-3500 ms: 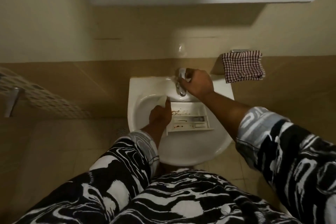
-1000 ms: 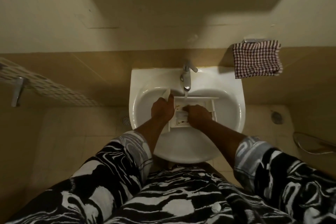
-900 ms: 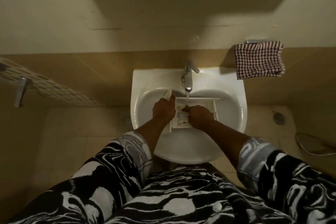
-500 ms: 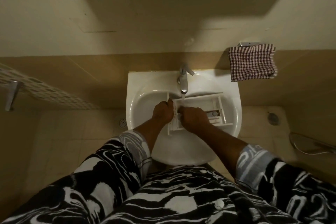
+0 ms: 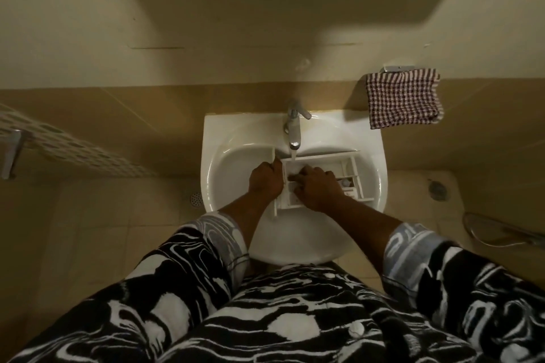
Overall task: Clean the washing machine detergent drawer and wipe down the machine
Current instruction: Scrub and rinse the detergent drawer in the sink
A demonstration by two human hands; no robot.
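At far left a rack [image 5: 73,144] hangs on the wall, and a floor drain [image 5: 195,199] lies just beside the sink [image 5: 230,138]. Over the bowl the left hand [image 5: 265,180] has its fingers curled round the left end of the drawer [image 5: 351,168], at the front panel, and steadies it. The tap [image 5: 293,130] stands at the back rim, and its water [image 5: 293,154] falls on the drawer's far left corner, just beyond both hands. The right hand [image 5: 317,188] lies over the drawer's left compartments with its fingers [image 5: 298,175] stretched leftward and pressed down inside. They seem bare, though the light is too dim to rule out something small beneath them. The drawer's long axis runs left to right across the bowl, so the unrubbed compartments lie to the right of those fingers, away from the stream. I judge this to be the rinse-and-rub step, with the left part in hand and the right part to come. The right hand is the nearer one to work along that axis, unless the left hand draws the drawer leftward to bring those cells under the water. Right of the sink a checked cloth [image 5: 404,97] hangs on the wall, well apart from the hands, and a hose [image 5: 501,233] lies at the right edge.
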